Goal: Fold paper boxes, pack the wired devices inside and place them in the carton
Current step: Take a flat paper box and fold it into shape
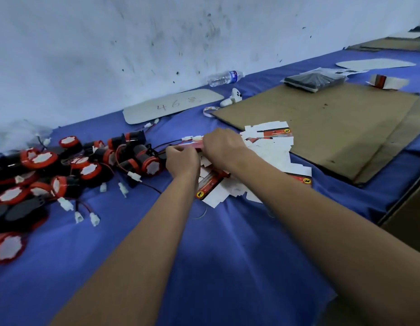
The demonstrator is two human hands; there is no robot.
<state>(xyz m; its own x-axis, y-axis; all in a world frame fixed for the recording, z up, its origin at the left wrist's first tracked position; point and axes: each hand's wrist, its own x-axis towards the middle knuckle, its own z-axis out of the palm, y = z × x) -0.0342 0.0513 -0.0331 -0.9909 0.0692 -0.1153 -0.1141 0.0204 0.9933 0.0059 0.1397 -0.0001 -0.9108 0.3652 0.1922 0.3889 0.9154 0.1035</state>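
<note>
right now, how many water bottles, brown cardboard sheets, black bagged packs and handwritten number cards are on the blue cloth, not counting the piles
water bottle: 1
brown cardboard sheet: 1
black bagged pack: 1
handwritten number card: 1
total: 4

Both bare forearms extended forward and converging, the left hand (182, 158) and right hand (224, 145) close together, knuckles up, fingers curled in a pinching grip, wrists slightly flexed downward.
</note>
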